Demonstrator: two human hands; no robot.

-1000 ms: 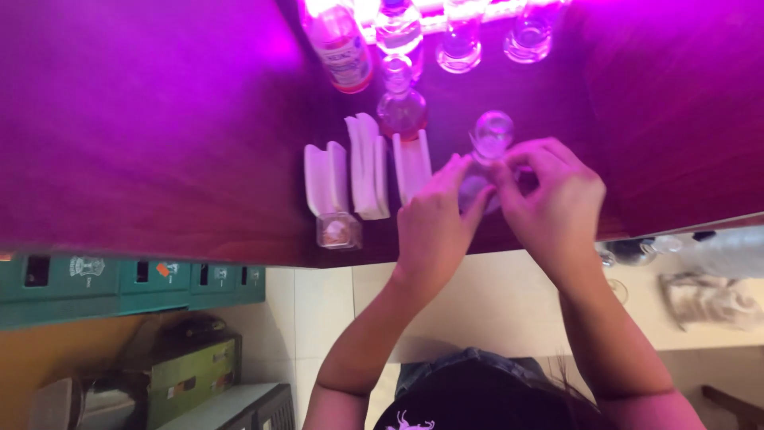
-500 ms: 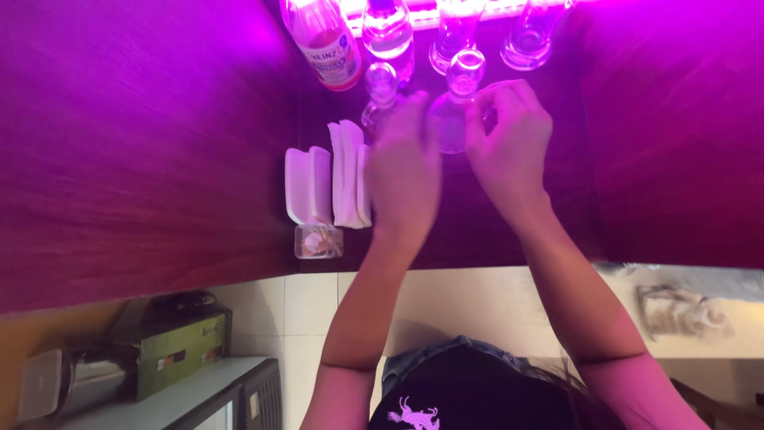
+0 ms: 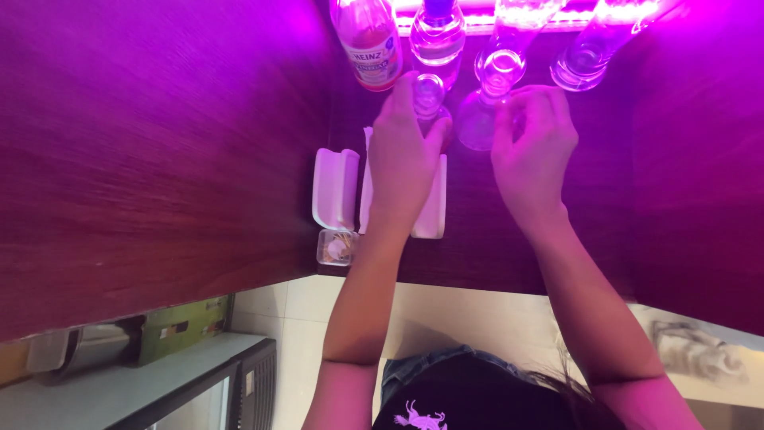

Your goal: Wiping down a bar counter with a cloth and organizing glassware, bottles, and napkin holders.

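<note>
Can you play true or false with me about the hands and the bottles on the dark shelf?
1. The left hand is at a small clear bottle. True.
2. The right hand is holding a spoon. False: its fingers are at a clear round flask.
3. White folded holders lie on the shelf beside the left hand. True.
4. The light on the bottles is green. False: it is pink-purple.
5. A red bottle with a label stands at the back. True.
</note>
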